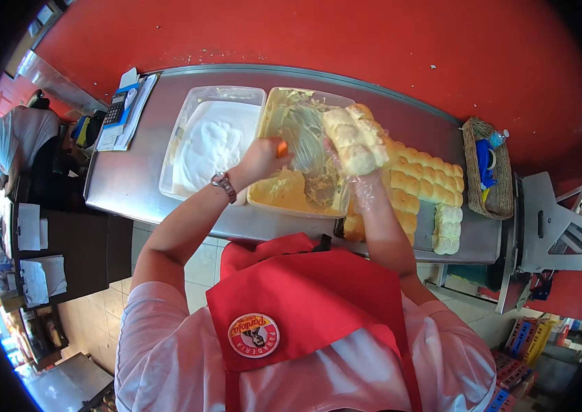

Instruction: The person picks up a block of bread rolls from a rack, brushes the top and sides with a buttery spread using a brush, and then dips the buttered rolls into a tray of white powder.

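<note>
My left hand (260, 163), with a watch on its wrist, is closed around a tool with an orange handle (282, 148); the tool's working end cannot be made out. It is over the plastic tub of yellow cream (274, 189), whose walls are smeared. In my right hand (365, 184), covered by a clear plastic glove, a joined slab of bread rolls (354, 141) is held up tilted at the tub's right side. The slab's visible face looks pale and partly coated. A second tub with white powder (210, 147) stands left of the cream.
Golden joined rolls (428, 175) cover the metal table's right part, with a pale strip of rolls (448, 229) near its front edge. A wicker basket (475, 154) stands farther right. Papers and a calculator (115, 110) lie at the far left. Another person (26, 137) is beyond.
</note>
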{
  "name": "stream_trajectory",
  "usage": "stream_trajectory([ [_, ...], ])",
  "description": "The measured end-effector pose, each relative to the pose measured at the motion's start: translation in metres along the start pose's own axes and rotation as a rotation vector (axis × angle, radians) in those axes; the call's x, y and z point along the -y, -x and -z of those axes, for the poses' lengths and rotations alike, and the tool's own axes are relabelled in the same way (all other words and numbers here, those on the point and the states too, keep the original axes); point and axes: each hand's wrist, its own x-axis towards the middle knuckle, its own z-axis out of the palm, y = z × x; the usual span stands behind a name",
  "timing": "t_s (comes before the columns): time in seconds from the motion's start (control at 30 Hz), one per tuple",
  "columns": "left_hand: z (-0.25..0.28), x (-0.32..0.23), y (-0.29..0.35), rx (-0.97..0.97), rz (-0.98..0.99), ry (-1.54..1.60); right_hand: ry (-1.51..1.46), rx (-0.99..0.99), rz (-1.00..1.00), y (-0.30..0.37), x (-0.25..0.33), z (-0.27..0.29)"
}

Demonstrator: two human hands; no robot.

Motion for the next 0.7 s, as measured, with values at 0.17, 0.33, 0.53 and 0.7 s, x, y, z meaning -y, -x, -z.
stream_trajectory([
  [0.17, 0.065, -0.05, -0.042, -0.236, 0.443, 0.705, -0.021, 0.201, -0.04, -0.008, -0.003, 0.024],
  [0.33, 0.037, -0.129, -0.037, -0.572, -0.323, 0.39, 0.083, -0.185, 0.096, -0.013, -0.044, -0.032],
  [0.53, 0.028, -0.182, -0.001, -0.146, -0.794, 0.09, -0.213, 0.334, -0.148, -0.01, -0.008, -0.023],
  [0.7, 0.103, -0.133, -0.11, -0.506, 0.143, 0.8, -0.059, 0.196, -0.04, 0.004, -0.033, -0.065],
])
